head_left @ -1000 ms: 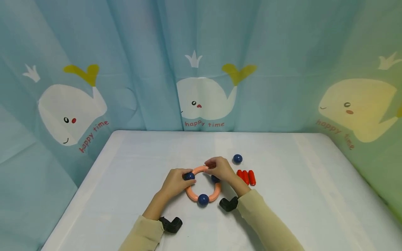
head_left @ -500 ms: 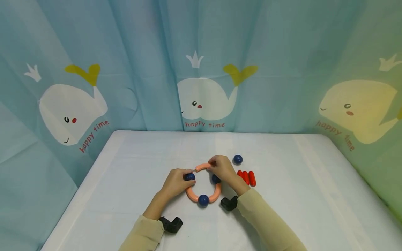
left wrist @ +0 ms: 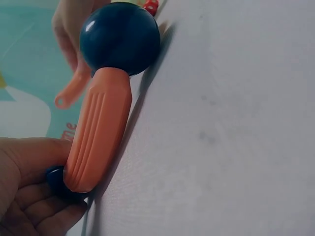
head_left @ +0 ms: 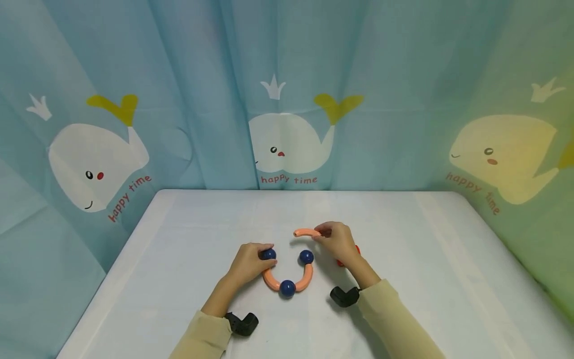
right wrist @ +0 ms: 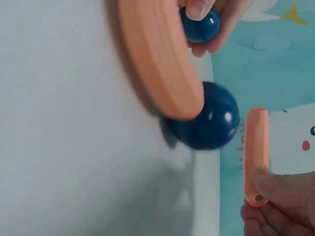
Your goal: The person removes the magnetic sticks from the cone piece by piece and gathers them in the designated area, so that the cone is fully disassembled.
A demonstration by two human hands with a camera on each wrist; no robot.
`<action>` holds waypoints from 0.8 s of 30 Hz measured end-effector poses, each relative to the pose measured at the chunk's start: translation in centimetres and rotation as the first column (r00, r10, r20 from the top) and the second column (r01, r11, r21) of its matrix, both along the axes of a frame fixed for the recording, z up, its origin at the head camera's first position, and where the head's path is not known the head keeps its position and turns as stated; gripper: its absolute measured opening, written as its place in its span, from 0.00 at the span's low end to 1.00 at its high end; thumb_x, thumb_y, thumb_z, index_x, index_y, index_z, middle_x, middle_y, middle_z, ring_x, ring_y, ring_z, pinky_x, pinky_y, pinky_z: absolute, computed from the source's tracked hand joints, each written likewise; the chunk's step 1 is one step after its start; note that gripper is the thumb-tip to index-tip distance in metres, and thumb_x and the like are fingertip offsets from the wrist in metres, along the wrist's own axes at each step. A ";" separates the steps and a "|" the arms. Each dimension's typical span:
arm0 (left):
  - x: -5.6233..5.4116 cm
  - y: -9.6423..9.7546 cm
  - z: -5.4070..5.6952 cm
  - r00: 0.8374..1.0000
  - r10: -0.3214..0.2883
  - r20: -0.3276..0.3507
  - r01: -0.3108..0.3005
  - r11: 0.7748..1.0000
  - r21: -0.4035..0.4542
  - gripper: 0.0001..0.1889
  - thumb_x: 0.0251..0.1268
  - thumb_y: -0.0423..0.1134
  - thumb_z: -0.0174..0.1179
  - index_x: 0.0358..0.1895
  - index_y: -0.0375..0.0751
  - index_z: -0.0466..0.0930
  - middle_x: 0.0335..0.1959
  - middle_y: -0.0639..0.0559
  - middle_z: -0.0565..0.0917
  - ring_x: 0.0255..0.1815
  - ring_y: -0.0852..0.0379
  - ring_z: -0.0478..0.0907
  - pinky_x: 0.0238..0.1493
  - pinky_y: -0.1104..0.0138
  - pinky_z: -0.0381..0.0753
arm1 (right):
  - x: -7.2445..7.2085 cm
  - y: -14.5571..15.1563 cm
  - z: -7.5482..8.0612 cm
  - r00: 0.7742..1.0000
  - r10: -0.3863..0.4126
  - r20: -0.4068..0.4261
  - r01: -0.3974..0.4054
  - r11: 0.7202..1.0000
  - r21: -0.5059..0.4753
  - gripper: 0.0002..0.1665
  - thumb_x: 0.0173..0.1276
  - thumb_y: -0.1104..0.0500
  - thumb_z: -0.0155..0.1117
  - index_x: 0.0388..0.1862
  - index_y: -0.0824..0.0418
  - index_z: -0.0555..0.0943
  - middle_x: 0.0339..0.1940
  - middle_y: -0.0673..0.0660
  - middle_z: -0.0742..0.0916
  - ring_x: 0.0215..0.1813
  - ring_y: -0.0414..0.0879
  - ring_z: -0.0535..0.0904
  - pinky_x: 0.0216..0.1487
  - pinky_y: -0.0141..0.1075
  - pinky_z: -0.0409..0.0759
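On the white table, two curved orange sticks [head_left: 304, 280] and three blue balls are joined in a U that opens toward the back. My left hand [head_left: 248, 262] grips the blue ball [head_left: 269, 254] at the U's left end, thumb and fingers around its sides. The front ball [head_left: 287, 288] links both sticks; another ball [head_left: 307, 257] tops the right arm. Between thumb and fingers, my right hand [head_left: 337, 243] pinches a third curved orange stick [right wrist: 256, 147], raised above its shadow. A hole shows in the stick's end.
Red rods [head_left: 357, 249] lie behind my right hand and are mostly hidden by it. Black wrist cameras [head_left: 344, 297] stick out inward from both wrists. A blue curtain [head_left: 215, 99] printed with whales hangs along the table's back edge.
The right hand has pulled the rear orange stick off the ring and carried it right and upward, leaving the U. The left hand stays on its ball. The loose blue ball is now hidden.
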State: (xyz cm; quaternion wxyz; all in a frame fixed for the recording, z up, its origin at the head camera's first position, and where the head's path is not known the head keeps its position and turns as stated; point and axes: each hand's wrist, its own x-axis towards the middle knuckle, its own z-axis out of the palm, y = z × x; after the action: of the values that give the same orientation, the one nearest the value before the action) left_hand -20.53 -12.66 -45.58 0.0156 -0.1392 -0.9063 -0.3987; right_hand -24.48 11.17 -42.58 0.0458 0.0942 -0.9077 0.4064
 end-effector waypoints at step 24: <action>-3.1 0.5 0.1 0.996 -0.087 0.008 0.087 0.996 0.020 0.23 0.50 0.35 0.68 0.52 0.33 0.79 0.49 0.42 0.80 0.53 0.51 0.74 0.51 0.58 0.72 | 4.8 9.2 -0.5 0.963 -0.268 0.031 0.269 0.963 -0.030 0.16 0.57 0.62 0.67 0.40 0.73 0.82 0.34 0.64 0.85 0.36 0.53 0.79 0.34 0.36 0.75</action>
State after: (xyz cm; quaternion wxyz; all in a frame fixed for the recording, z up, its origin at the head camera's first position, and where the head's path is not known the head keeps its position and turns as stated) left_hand -23.65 -12.18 -45.48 -0.0044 -0.1768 -0.8954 -0.4085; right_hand -19.73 20.39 -43.04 0.0897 -0.0360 -0.9056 0.4129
